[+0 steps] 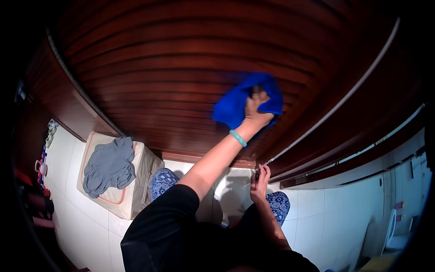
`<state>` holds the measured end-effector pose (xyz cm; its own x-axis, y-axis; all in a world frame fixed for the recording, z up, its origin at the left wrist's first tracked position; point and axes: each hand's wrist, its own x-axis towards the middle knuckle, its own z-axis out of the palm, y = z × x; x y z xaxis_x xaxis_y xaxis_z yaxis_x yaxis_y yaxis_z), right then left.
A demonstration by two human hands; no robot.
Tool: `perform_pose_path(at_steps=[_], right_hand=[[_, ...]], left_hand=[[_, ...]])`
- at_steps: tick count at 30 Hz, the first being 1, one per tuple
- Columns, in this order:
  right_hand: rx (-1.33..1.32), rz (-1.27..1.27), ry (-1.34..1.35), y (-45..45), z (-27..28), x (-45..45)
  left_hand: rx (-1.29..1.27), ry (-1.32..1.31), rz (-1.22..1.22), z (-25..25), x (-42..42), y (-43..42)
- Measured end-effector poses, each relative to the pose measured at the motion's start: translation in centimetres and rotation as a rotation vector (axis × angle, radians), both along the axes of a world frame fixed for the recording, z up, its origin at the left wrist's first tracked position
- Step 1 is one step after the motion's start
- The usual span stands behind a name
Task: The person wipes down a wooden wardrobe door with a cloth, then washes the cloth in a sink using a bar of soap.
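Note:
My left hand [258, 110], with a pale green bangle [238, 138] at the wrist, is shut on a blue cloth [232, 105]. It presses the cloth flat against a dark reddish-brown slatted wooden door [158, 68]. The cloth is slightly smeared by motion and partly folded around the fingers. Lower down, my right hand [259, 183] is raised near the door's bottom right corner. Its fingers are loosely bent and apart, with a dark patch between thumb and fingers that I cannot make out.
A light fabric-covered box [142, 181] stands at the left, with a grey garment [110, 165] draped on top. White floor tiles [312, 208] surround my patterned-trouser knees. A white chair [395, 235] is at the far right, and pink and red items [41, 168] line the left edge.

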<state>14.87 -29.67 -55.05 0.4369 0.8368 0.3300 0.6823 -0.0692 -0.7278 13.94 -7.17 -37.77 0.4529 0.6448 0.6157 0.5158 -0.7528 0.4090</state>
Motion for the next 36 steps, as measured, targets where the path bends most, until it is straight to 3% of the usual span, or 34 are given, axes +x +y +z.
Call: perform_pose_path(at_steps=[1, 3, 4, 6, 8, 10, 11, 13, 14, 16, 17, 20, 22, 25, 28, 29, 32, 34, 36], right_hand=[[-0.004, -0.019, 0.039, -0.2, -0.5, 0.1], [-0.008, -0.046, 0.077, -0.5, -0.9, 0.4], [0.005, -0.067, 0.108, -0.6, -1.0, 0.6], [0.024, -0.095, 0.146, -0.7, -0.9, 0.7], [0.052, -0.108, 0.18, -0.9, -0.6, 0.5], [0.101, -0.109, 0.145, -0.8, -1.1, 0.4], [0.095, -0.098, 0.162, -0.6, -1.0, 0.3], [0.096, -0.095, 0.178, -0.5, -0.6, 0.0], [0.084, -0.09, 0.158, -0.5, -0.4, -0.1], [0.077, -0.09, 0.139, -0.4, -0.1, -0.4], [0.067, -0.081, 0.132, -0.4, 0.0, -0.6], [0.078, -0.03, 0.105, -0.3, 0.1, -0.6], [0.093, 0.012, 0.081, -0.3, 1.0, -0.5], [0.249, -0.072, -0.007, 0.9, 4.7, -1.1], [0.32, -0.209, 0.028, 2.5, 6.1, -1.6], [0.359, 0.014, 0.264, 3.1, 7.5, -1.0], [0.286, 0.056, 0.702, 3.7, 6.6, -0.6], [0.235, 0.13, 0.73, 3.7, 6.5, -0.1], [0.153, 0.361, 1.239, 2.4, 8.9, -0.7]], left_hand=[[-0.003, 0.0, -0.014, 1.0, 0.6, -0.9], [-0.033, -0.087, -0.395, 2.3, 1.7, -1.9], [-0.033, -0.087, -0.405, 1.9, 2.4, -2.0], [0.314, -0.155, -0.275, -0.7, 3.7, -1.4], [0.421, -0.175, -0.337, -2.9, 3.0, -0.3], [1.319, 0.574, 0.052, -4.0, 0.2, 0.2], [1.329, 0.57, 0.046, -4.8, -0.5, 0.2], [0.58, 0.088, -0.382, -7.1, -1.5, 0.3], [0.585, 0.085, -0.389, -7.3, -2.5, 0.2], [1.505, 0.829, 0.057, -7.3, -4.4, 0.5], [1.512, 0.825, 0.054, -7.4, -4.8, 0.6], [1.085, 0.6, -0.269, -6.2, -5.4, 0.1], [-0.113, 0.209, -0.678, -4.5, -6.3, -1.9], [-0.005, -0.032, -0.614, -4.5, -7.0, -4.0], [0.118, -0.112, -0.601, -2.5, -8.1, -6.5], [0.086, -0.086, -0.584, -1.9, -8.4, -7.2], [0.05, -0.169, -0.516, 1.5, -9.7, -8.2], [0.003, -0.188, -0.602, 2.5, -10.1, -6.5], [-0.319, -0.128, -0.607, -0.2, -11.1, -5.0]])
